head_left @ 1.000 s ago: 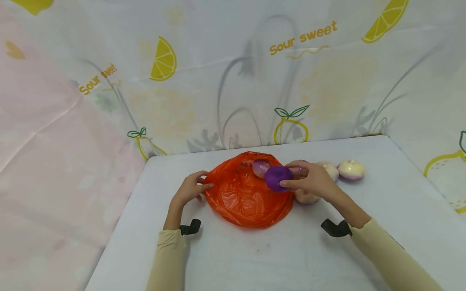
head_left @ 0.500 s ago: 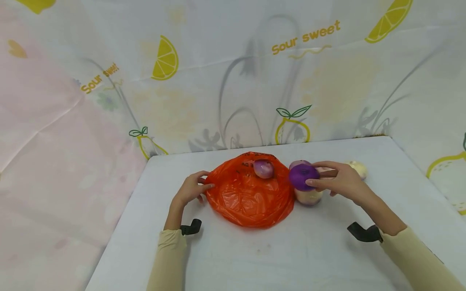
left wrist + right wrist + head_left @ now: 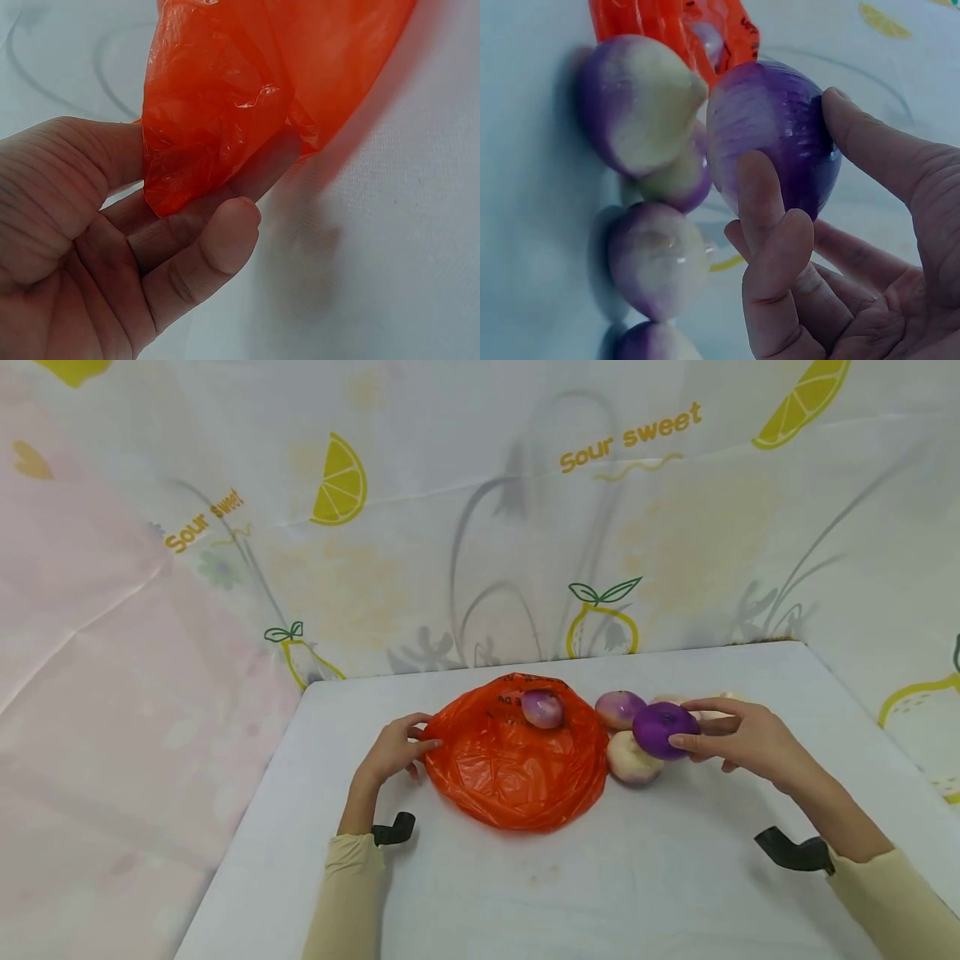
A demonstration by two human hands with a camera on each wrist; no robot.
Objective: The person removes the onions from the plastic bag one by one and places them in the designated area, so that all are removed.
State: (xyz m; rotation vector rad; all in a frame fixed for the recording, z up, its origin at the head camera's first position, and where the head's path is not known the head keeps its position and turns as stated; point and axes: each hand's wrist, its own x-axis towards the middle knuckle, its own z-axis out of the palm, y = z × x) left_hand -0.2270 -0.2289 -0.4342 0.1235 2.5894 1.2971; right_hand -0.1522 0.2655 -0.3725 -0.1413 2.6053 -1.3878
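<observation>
A red-orange plastic bag (image 3: 517, 777) lies on the white table, and my left hand (image 3: 393, 750) pinches its left edge. In the left wrist view, the thumb is on the near side of the film (image 3: 217, 97) and the fingers are behind it. One purple onion (image 3: 543, 708) lies at the bag, towards its far side; whether inside or on top I cannot tell. My right hand (image 3: 757, 743) holds a dark purple onion (image 3: 663, 731) between thumb and fingers, raised to the right of the bag. The right wrist view shows this onion's (image 3: 772, 135) streaked purple skin.
Right of the bag stand a purple-and-cream onion (image 3: 621, 708) and a cream one (image 3: 633, 760). More onions sit behind my right hand, mostly hidden in the head view; the right wrist view shows one onion (image 3: 660, 259) lower down. A printed cloth (image 3: 480, 527) hangs behind the table.
My right hand has moved right with the dark purple onion, from over the bag to beside it. The onions right of the bag show more. My left hand keeps its place on the bag.
</observation>
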